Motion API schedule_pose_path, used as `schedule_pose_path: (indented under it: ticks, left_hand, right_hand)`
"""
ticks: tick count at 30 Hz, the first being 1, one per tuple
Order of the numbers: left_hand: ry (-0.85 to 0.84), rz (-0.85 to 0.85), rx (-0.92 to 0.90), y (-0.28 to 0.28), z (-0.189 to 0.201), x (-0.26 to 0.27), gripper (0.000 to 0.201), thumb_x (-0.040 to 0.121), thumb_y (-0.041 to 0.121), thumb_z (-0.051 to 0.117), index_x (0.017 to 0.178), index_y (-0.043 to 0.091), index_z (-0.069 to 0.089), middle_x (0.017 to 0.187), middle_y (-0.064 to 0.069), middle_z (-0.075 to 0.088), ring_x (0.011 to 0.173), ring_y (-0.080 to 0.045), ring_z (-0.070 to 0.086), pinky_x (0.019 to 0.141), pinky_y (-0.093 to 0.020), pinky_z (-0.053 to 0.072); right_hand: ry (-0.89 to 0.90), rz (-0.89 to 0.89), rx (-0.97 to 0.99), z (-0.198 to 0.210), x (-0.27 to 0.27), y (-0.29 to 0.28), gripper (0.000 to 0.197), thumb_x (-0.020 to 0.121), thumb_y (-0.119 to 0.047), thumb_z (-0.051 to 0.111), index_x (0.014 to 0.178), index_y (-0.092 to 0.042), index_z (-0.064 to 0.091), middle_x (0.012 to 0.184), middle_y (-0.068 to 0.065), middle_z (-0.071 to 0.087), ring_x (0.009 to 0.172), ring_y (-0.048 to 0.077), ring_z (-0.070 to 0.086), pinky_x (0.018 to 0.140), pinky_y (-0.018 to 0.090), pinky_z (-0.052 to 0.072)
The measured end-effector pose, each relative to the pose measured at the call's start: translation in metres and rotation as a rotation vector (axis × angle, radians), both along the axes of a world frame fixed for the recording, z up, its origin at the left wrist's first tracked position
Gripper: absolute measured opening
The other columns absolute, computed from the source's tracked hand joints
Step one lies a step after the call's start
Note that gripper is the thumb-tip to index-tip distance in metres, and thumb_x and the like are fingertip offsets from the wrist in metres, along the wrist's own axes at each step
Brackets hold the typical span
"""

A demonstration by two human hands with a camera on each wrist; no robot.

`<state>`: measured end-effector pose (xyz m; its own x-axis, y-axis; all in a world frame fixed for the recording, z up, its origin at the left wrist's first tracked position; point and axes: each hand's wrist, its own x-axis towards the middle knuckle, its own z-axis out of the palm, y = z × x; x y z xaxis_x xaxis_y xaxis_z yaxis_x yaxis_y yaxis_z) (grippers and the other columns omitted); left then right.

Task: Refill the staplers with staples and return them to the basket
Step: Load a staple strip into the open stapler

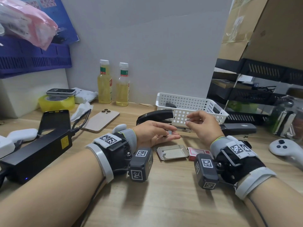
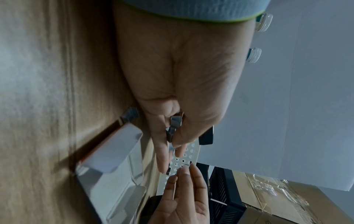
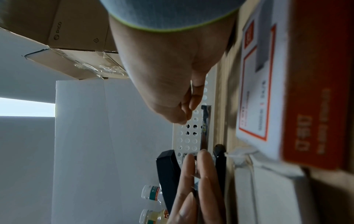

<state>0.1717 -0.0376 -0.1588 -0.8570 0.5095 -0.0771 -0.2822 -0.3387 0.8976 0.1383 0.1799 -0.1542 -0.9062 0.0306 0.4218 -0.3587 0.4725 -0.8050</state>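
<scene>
A black stapler (image 1: 155,115) lies swung open in front of the white perforated basket (image 1: 196,102), its metal staple channel (image 1: 182,127) bare. My left hand (image 1: 177,133) hovers palm-up just before it, thumb laid over several short staple pieces (image 2: 175,125) on the fingers. My right hand (image 1: 188,119) pinches a small strip of staples (image 1: 191,119) between thumb and forefinger, above the channel and next to the basket wall (image 3: 186,141). A red staple box (image 1: 199,152) and its opened inner tray (image 1: 172,151) lie between my wrists. A second dark stapler (image 1: 237,128) lies to the right.
A black power brick (image 1: 36,154), two phones (image 1: 55,120) (image 1: 101,119), a yellow tape roll (image 1: 55,102) and two bottles (image 1: 105,82) fill the left and back. A white controller (image 1: 285,148) and black shelving (image 1: 246,95) stand right. A dark object (image 1: 170,104) sits in the basket.
</scene>
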Motion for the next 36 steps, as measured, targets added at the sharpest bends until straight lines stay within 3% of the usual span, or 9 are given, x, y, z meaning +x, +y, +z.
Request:
schedule_pose_path:
  ticks: [8,17,21,25,33,36]
  left_hand:
    - [-0.018,-0.008,-0.014,-0.0014,0.0017,-0.0012,0.033,0.095,-0.019,0.037,0.122,-0.017,0.055,0.125,-0.037,0.059,0.113,-0.042,0.065,0.094,-0.035,0.055]
    - [-0.004,0.001,-0.028,-0.0021,0.0014,0.0001,0.033,0.094,-0.019,0.040,0.123,-0.017,0.056,0.127,-0.036,0.058,0.114,-0.042,0.064,0.096,-0.036,0.053]
    - [-0.005,-0.004,-0.017,-0.0018,0.0011,-0.0007,0.033,0.094,-0.019,0.039,0.123,-0.017,0.056,0.127,-0.036,0.059,0.114,-0.042,0.064,0.096,-0.036,0.053]
    - [0.004,0.007,-0.012,-0.0006,0.0005,-0.0014,0.033,0.094,-0.020,0.038,0.121,-0.018,0.057,0.125,-0.036,0.060,0.113,-0.042,0.065,0.095,-0.035,0.054]
    - [0.002,0.000,-0.017,-0.0017,-0.0016,-0.0031,0.032,0.094,-0.019,0.039,0.120,-0.017,0.058,0.126,-0.036,0.059,0.116,-0.042,0.063,0.100,-0.036,0.049]
    - [0.004,0.005,-0.009,-0.0014,-0.0024,-0.0039,0.032,0.094,-0.020,0.038,0.119,-0.017,0.058,0.127,-0.037,0.058,0.116,-0.043,0.063,0.102,-0.036,0.048]
  right_hand:
    - [-0.025,-0.004,-0.016,0.0023,0.0050,-0.0012,0.013,0.081,-0.003,0.076,0.092,-0.008,0.076,0.090,0.001,0.075,0.084,0.010,0.069,0.084,0.022,0.055]
    - [-0.052,0.046,0.012,0.0016,0.0037,-0.0027,0.016,0.085,-0.010,0.074,0.095,-0.020,0.079,0.094,0.001,0.076,0.091,0.015,0.072,0.089,0.026,0.055]
    - [-0.020,0.045,0.045,0.0027,0.0035,-0.0009,0.020,0.087,-0.013,0.073,0.104,-0.024,0.077,0.093,-0.004,0.074,0.084,0.010,0.070,0.078,0.014,0.051]
    - [-0.024,0.076,0.040,0.0003,0.0010,-0.0014,0.030,0.085,-0.010,0.074,0.112,-0.022,0.071,0.092,0.001,0.073,0.086,0.015,0.070,0.087,0.027,0.055]
    - [-0.114,0.066,0.094,-0.0029,0.0003,-0.0026,0.017,0.081,-0.005,0.076,0.095,-0.015,0.076,0.088,-0.001,0.077,0.088,0.012,0.073,0.093,0.033,0.056]
    - [-0.110,0.063,0.113,-0.0031,0.0013,-0.0020,0.016,0.081,-0.008,0.077,0.092,-0.020,0.076,0.086,-0.004,0.077,0.086,0.009,0.073,0.093,0.033,0.056]
